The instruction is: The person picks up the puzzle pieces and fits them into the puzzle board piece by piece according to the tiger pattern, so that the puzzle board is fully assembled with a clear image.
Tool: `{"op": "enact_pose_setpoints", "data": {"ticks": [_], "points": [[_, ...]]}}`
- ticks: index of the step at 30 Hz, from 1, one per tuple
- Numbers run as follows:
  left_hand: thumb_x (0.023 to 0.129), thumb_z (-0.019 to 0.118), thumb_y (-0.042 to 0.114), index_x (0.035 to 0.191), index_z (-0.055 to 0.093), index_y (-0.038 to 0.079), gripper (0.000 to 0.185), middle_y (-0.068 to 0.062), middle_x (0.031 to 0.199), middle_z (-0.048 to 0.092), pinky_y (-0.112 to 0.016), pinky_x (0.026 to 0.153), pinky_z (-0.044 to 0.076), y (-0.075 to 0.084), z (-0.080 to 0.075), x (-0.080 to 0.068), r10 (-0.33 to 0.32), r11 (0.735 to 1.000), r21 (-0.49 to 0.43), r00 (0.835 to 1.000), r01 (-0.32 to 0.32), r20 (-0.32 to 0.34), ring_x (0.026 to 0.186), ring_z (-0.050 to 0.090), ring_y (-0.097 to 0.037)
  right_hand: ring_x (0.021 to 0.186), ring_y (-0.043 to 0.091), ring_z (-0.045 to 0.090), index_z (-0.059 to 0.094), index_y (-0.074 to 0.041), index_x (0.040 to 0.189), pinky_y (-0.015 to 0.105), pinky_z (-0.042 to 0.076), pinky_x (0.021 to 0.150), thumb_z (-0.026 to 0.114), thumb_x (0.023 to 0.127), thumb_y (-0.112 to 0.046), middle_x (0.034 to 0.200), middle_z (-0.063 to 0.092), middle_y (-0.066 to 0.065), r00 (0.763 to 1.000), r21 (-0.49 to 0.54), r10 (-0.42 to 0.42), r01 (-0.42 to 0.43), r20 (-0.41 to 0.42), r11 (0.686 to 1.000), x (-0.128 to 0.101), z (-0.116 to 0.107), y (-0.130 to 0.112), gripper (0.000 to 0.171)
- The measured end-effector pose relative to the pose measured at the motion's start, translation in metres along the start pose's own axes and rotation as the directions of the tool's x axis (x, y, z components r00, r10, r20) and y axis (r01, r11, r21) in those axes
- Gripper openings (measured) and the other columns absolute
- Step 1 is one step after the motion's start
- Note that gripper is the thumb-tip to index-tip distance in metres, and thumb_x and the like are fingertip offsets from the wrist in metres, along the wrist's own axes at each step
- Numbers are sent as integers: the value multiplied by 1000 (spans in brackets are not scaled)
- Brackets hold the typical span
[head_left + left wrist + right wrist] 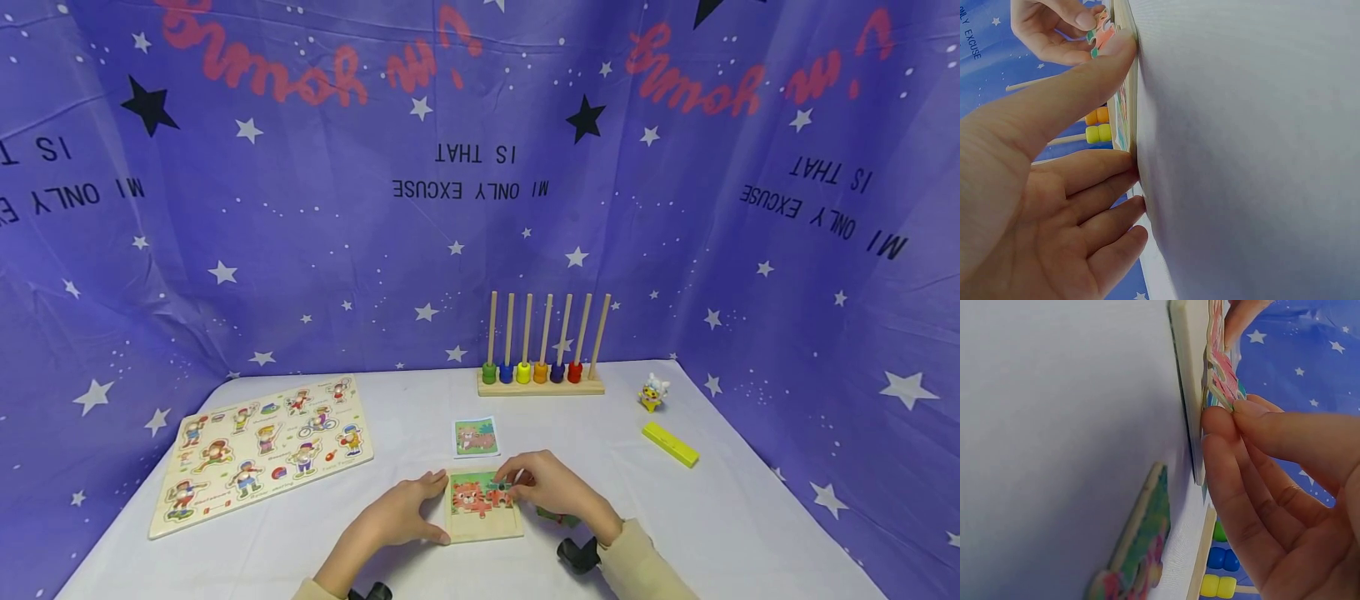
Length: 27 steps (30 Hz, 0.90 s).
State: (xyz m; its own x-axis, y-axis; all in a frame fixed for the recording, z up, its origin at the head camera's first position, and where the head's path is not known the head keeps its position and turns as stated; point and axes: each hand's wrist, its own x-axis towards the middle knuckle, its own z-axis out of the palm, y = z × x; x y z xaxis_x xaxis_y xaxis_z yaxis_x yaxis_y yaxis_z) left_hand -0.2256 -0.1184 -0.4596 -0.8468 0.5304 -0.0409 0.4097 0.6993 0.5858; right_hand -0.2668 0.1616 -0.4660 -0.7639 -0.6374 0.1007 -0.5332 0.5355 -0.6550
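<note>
A small wooden puzzle tray (483, 521) lies flat on the white tablecloth (750, 517), near the front edge of the table and straight ahead of the bead rack (542, 375). The tray is nearly square, so no long axis stands out; its sides run square to the table edge, and the tiger picture inside reads upright toward the person. It is a pale, smooth board with a raised rim, and its upper half is filled with interlocking orange pieces.

The right hand (551, 490) pinches a puzzle piece (1222, 374) between thumb and fingertips at the tray's upper right corner; the piece is thin, flat and knobbed, tilted up off the board. The left hand (401, 510) rests with straight, relaxed fingers against the tray's left edge, thumb along its top corner.

Between tray and rack lies a small picture card (477, 437). Left of the tray sits a large wooden peg puzzle board (262, 450); right of the rack stand a small toy figure (653, 392) and a yellow block (670, 443).
</note>
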Motion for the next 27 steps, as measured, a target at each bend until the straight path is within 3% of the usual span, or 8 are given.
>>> {"op": "enact_pose_setpoints", "data": {"ticks": [17,27], "points": [[68,83,38,138,48,-3,88,-18,147,42,-58,108,30,0,1,1,-8,1000,-3,1000,8,13,134,36,-44,76,2,54,73,-12,108,19,51,69,74,85,-10,100,67,-6,999,-45,-15,16,34,999,-1,3,-3,23],[68,83,38,138,49,-3,88,-18,147,42,-58,108,30,0,0,1,-2,1000,9,1000,2,7,134,36,-44,80,3,58,73,-11,110,19,52,71,73,86,-10,101,68,-5,997,-86,-67,71,43,994,0,4,-3,25]]}}
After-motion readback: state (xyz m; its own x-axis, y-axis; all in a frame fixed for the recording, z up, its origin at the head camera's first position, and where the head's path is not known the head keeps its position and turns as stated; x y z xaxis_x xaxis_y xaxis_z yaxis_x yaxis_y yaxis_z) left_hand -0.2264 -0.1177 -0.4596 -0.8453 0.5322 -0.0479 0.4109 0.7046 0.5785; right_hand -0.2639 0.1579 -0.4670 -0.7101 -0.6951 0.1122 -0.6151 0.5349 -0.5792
